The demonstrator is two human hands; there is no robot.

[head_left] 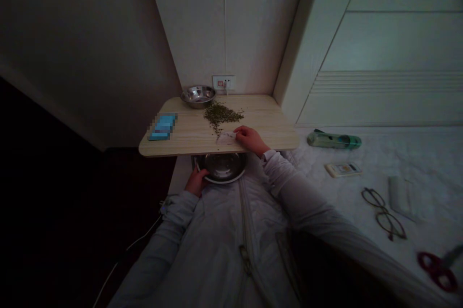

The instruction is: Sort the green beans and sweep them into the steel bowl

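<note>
My left hand (197,181) grips the left rim of a shiny metal bowl (223,167), held just below the front edge of the small wooden table (181,145). Nothing shows clearly inside that bowl. On the tabletop my right hand (252,140) pinches a thin whitish piece (226,138), perhaps paper or plastic, lying close to the board. Just beyond it spreads a loose pile of small greenish beans or seeds (221,114), with a thin trail reaching toward the piece. A second metal bowl (198,97) stands at the table's back left.
A blurred-out blue item (163,127) lies on the table's left side. A wall socket (224,82) with a plug is behind. On the white bed to the right are a green case (334,140), a phone (343,169), glasses (384,214) and red-handled scissors (438,269).
</note>
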